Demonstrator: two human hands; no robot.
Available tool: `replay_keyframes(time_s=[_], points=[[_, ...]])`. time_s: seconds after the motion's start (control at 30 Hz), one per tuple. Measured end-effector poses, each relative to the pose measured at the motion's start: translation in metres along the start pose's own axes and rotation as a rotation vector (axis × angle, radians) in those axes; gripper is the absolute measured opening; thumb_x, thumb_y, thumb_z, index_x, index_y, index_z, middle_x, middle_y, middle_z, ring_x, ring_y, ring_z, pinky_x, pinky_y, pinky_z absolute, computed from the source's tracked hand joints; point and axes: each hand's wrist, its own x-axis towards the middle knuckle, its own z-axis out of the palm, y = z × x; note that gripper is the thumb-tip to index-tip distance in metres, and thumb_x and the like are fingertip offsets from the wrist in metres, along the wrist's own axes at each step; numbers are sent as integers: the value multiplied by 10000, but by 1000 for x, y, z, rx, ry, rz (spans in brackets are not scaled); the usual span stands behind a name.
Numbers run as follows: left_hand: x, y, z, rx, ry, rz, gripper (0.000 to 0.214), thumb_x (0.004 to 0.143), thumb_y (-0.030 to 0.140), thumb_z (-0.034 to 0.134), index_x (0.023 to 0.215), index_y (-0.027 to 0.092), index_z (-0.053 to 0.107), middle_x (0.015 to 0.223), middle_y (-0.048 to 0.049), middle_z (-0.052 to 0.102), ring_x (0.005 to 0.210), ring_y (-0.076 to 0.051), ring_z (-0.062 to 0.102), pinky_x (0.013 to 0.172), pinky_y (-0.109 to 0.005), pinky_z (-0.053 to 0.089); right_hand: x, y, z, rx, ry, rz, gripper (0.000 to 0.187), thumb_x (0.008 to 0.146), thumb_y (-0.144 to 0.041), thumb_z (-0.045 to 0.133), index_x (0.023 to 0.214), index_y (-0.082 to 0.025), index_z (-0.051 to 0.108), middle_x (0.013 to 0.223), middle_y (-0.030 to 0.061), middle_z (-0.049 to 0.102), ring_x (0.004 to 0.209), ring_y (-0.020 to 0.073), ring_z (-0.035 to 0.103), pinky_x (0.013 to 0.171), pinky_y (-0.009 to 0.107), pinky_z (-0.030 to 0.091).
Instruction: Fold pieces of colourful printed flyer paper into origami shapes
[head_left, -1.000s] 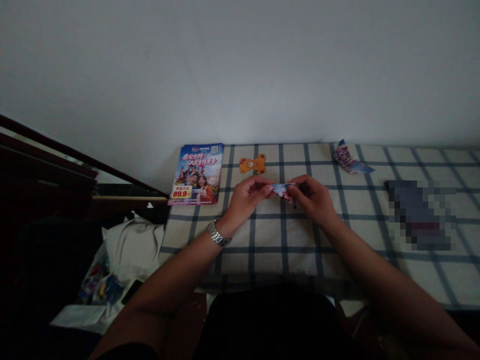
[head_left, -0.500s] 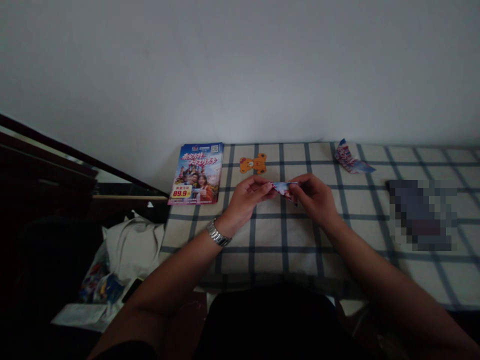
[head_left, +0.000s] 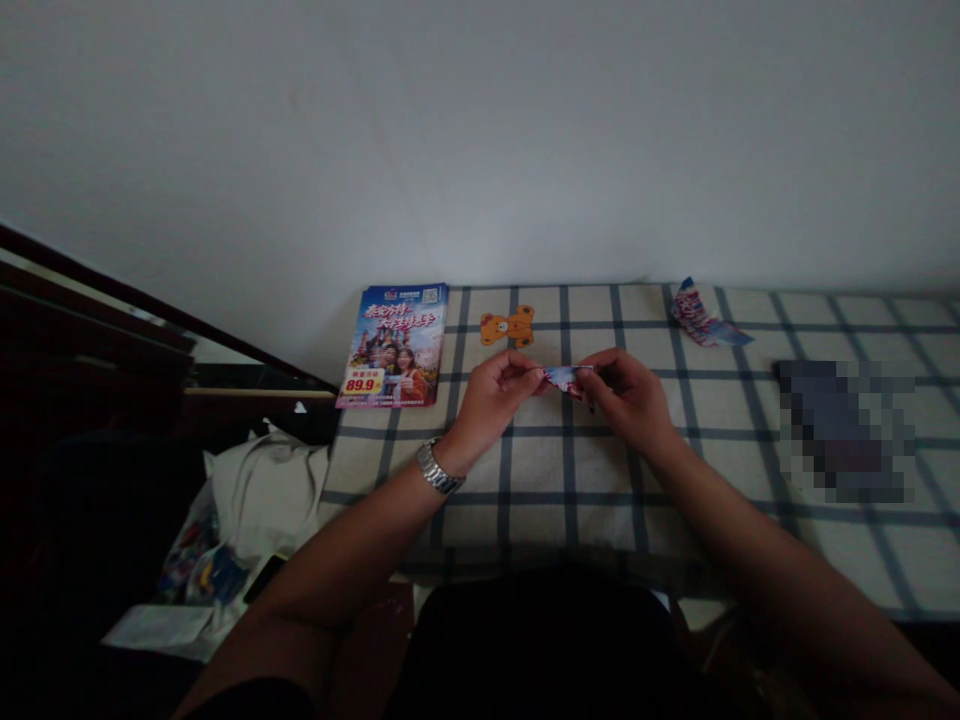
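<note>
Between my hands is a small folded piece of printed paper (head_left: 567, 377), blue, white and pink, held just over the checked tablecloth. My left hand (head_left: 499, 395) pinches its left end; a metal-band watch (head_left: 440, 468) is on that wrist. On the other side, my right hand (head_left: 628, 398) grips the right end between thumb and fingers. Part of the paper hangs below the right thumb, and the fingers cover its ends. Beyond my left hand lies an orange bear-shaped piece (head_left: 507, 327) flat on the cloth.
A stack of printed flyers (head_left: 394, 350) lies at the table's left end. Another folded paper piece (head_left: 707, 318) rests at the back right, near the wall (head_left: 480, 140). A dark blurred-out object (head_left: 832, 425) is on the checked tablecloth (head_left: 525, 465). A white bag (head_left: 266, 490) stands low at left.
The paper between my fingers has tilted slightly, so a bit more of its printed face shows. Both hands stay in nearly the same place, still gripping it.
</note>
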Motion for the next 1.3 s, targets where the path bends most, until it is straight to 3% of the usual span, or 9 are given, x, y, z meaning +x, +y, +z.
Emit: replay_keyframes(time_s=[0.13, 0.37, 0.73, 0.93, 1.13, 1.3], points=[[-2, 4, -1, 198, -55, 92, 314, 919, 440, 797, 977, 179, 633, 943, -37, 710, 874, -145, 732, 828, -262, 613, 0, -1, 0, -55, -7, -13, 279, 984, -530, 692, 979, -251, 689, 805, 24, 737, 666, 182, 665, 652, 336, 555], [1, 3, -2, 318, -98, 202, 258, 938, 392, 788, 1057, 186, 689, 994, -45, 723, 902, -143, 719, 833, -248, 604, 0, 1, -1, -53, -22, -13, 241, 993, -482, 693, 1004, -241, 698, 788, 14, 722, 646, 165, 654, 620, 312, 528], [1, 1, -3, 311, -89, 202, 210, 942, 353, 788, 1038, 177, 724, 976, -46, 764, 872, -136, 734, 807, -239, 605, 0, 3, 0, -29, -25, -10, 208, 991, -442, 695, 1009, -235, 693, 792, 10, 730, 639, 156, 660, 604, 294, 528], [1, 4, -4, 326, -136, 223, 238, 973, 369, 751, 1133, 194, 759, 1091, -73, 790, 955, -164, 760, 887, -293, 629, 0, 3, 0, -42, -31, -6, 231, 994, -461, 689, 1018, -232, 694, 774, 12, 726, 646, 163, 672, 605, 294, 530], [0, 4, -4, 340, -129, 201, 270, 967, 410, 753, 1117, 186, 774, 1077, -83, 803, 942, -178, 773, 875, -306, 642, 0, 1, 0, -64, -24, -12, 265, 987, -496, 685, 993, -232, 694, 766, 14, 725, 632, 163, 664, 612, 300, 546], [-1, 4, -3, 324, -120, 185, 277, 958, 411, 762, 1115, 183, 771, 1079, -83, 805, 952, -180, 773, 896, -315, 639, 1, 4, 0, -11, -34, -7, 275, 975, -485, 707, 1100, -241, 693, 830, 13, 720, 660, 162, 681, 624, 305, 559]])
